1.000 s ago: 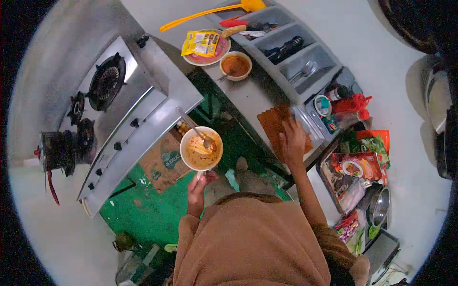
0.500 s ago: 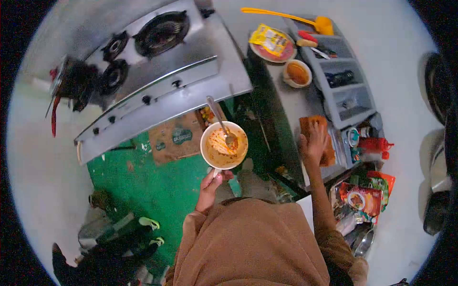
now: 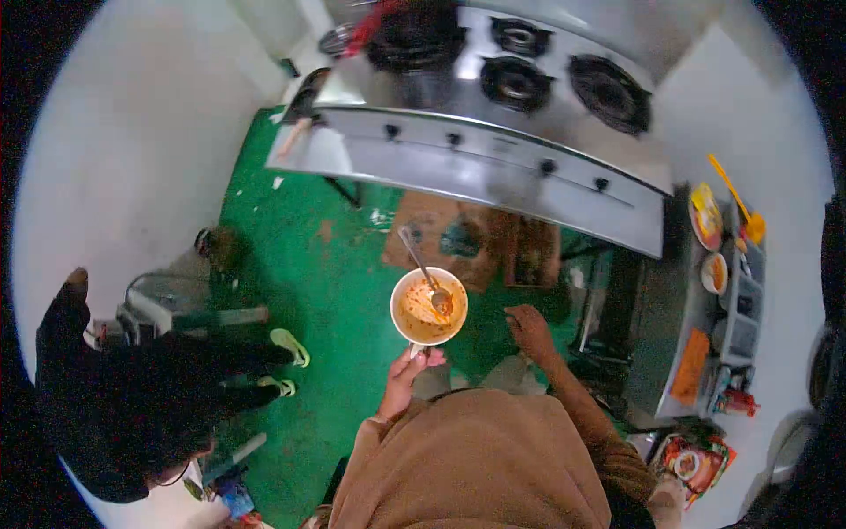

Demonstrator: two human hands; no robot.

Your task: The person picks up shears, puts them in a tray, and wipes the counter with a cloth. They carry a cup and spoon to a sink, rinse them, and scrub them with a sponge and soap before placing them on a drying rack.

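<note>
A green-painted floor [image 3: 300,264] fills the middle of the view. A steel three-burner gas stove [image 3: 493,167] stands at twelve o'clock and a grey counter [image 3: 670,353] at three o'clock.

The left hand [image 3: 407,375] wraps its fingers around the underside of a white round bowl [image 3: 414,322] smeared inside with orange sauce. It holds the bowl in the air over the floor at the centre of the view. A metal spoon [image 3: 424,270] lies loose in the bowl, with its handle poking over the rim toward eleven o'clock. The right hand [image 3: 529,328], near the bowl at three o'clock, holds nothing; its fingers are loosely curled and a little apart.

Farther out, flattened brown cardboard [image 3: 432,229] lies below the stove at twelve o'clock. A pair of light green sandals [image 3: 289,348] sits at nine o'clock, near another person in black clothing [image 3: 132,397] at eight o'clock. On the counter are an orange cloth [image 3: 692,366] and a small bowl of orange sauce [image 3: 715,273].

The bowl is held by one hand from below. A slight tilt could send the unsecured spoon sliding out or let sauce drip onto the floor. A bump from the person nearby could do the same.
</note>
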